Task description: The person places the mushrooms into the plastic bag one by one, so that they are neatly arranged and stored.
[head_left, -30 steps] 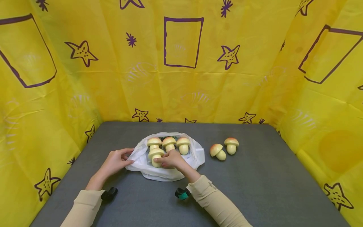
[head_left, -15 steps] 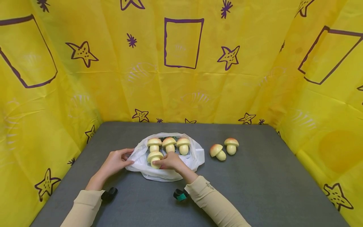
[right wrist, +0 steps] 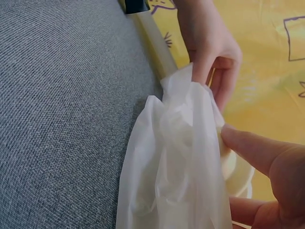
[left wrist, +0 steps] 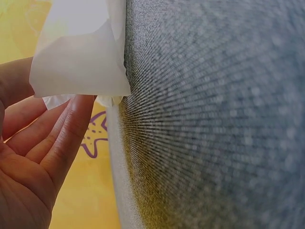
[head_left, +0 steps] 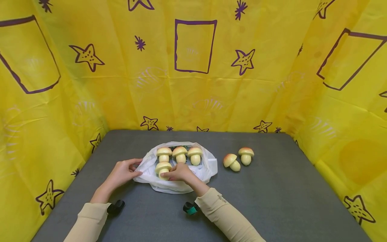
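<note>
Left hand pinched bag rim between thumb and fingers. Bag sat open-mouthed on table, three back mushrooms and front mushroom inside. Right hand gripped the front one's stem. Two loose mushrooms lay farther right.

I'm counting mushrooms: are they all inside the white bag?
No, two mushrooms lie on the gray table, right of the white bag.

Left fingers pinched | right fingers curled, gripping | forearms angled inward
</note>
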Demonstrator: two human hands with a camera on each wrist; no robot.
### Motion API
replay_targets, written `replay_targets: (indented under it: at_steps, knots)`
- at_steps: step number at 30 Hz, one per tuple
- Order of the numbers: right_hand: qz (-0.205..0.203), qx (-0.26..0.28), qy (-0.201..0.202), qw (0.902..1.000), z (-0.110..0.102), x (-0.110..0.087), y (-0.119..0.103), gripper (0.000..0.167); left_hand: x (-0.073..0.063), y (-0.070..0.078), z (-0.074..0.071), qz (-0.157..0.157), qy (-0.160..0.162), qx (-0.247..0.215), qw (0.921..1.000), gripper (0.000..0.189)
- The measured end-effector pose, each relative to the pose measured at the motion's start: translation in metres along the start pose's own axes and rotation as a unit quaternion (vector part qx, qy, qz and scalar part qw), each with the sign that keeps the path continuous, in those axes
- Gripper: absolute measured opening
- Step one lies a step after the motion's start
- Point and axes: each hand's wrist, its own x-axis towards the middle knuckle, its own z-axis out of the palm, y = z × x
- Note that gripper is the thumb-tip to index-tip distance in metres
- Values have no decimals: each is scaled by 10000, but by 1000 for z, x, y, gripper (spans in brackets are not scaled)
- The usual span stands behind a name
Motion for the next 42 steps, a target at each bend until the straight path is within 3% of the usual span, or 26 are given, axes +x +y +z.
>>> replay_targets:
  at_steps: [7, 23, 36, 42]
  knots:
    - [-123, -405, -71, 9991, -1, 0, -1, 42, 0, 0, 0, 44, 12, 7, 10000, 48]
    - [-134, -305, -66, 9994, -13, -5, 5, 33, 0, -2, 1, 30, 9, -4, 10000, 47]
    - [-24, 552, -189, 9983, -44, -23, 8, 33, -1, -4, 1, 3, -38, 0, 10000, 48]
    - [-255, 684, -39, 9973, -67, -32, 12, 34, -1, -2, 1, 33, -12, 22, 10000, 47]
